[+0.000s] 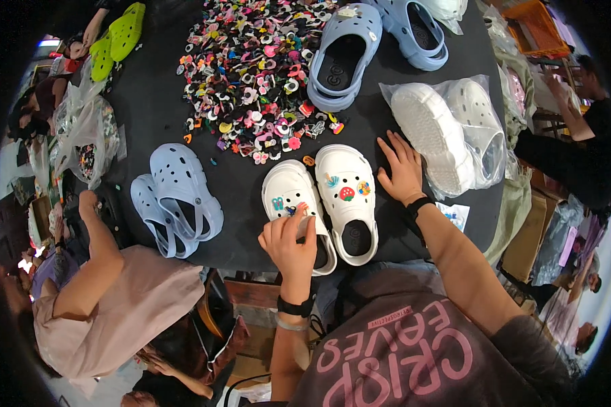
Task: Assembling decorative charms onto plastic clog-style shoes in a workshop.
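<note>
A pair of white clogs lies side by side in front of me, toes pointing away. The right white clog (347, 178) carries several charms, among them a strawberry charm (347, 194) and a palm tree charm. On the left white clog (284, 180) sits a flip-flop charm (278, 203). My left hand (288, 237) is over that clog's upper, thumb and index finger closed around a small shoe charm that they mostly cover. Flat on the black table, fingers spread, my right hand (403, 168) rests between the right clog and a bagged white pair, holding nothing.
A heap of colourful shoe charms (251, 74) covers the table's far middle. Light blue clogs (180, 176) lie at left; another blue clog (346, 51) stands beyond the heap. Bagged white clogs (431, 139) are at right. Green clogs (125, 32) and co-workers are at the left edge.
</note>
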{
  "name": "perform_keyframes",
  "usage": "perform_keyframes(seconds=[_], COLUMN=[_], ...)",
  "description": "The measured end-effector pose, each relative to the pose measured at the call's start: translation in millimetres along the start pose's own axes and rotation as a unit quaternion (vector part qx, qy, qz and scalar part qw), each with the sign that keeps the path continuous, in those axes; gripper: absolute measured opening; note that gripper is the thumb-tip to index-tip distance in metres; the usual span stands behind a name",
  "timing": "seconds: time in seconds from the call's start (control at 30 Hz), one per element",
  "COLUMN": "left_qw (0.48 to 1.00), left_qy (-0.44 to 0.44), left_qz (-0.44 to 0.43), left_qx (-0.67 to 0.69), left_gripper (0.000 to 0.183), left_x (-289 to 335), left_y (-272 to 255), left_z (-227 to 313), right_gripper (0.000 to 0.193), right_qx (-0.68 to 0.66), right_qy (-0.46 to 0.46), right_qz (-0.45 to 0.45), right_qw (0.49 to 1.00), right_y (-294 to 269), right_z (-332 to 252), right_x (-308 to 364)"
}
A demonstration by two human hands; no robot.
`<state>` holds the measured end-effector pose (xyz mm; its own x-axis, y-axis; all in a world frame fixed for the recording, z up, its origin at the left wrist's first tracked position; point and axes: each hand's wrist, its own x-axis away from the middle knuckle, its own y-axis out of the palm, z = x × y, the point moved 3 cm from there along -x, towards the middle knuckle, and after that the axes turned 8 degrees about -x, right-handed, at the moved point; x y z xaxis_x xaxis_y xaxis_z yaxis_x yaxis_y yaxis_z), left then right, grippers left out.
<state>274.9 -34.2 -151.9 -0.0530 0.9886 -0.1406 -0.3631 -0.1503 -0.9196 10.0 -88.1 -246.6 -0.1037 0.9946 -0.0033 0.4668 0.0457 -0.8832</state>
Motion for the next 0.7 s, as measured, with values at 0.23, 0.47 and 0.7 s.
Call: perform_keyframes(seconds=[0.23,0.47,0.7], left_qw=[0.990,0.998,0.998], left_qy=[-0.096,-0.010,-0.012], left_qz=[0.075,0.054,0.062], left_qx=[0.070,0.015,-0.031], left_gripper=[0.017,0.016,0.014], left_x=[-8.3,11.4,15.9], left_y=[-11.2,-18.3,-9.2], left_z=[-35.5,-50.6,-43.9], right_gripper=[0.067,0.068,0.067], right_qx=[0.010,0.008,0.011], right_qy=[-0.001,-0.004,-0.006], right_qz=[0.000,0.008,0.008], right_qw=[1.000,1.000,1.000], right_y=[3.7,1.1,2.2], right_z=[1.5,-0.3,-2.7], right_x=[-0.5,0.1,-0.1])
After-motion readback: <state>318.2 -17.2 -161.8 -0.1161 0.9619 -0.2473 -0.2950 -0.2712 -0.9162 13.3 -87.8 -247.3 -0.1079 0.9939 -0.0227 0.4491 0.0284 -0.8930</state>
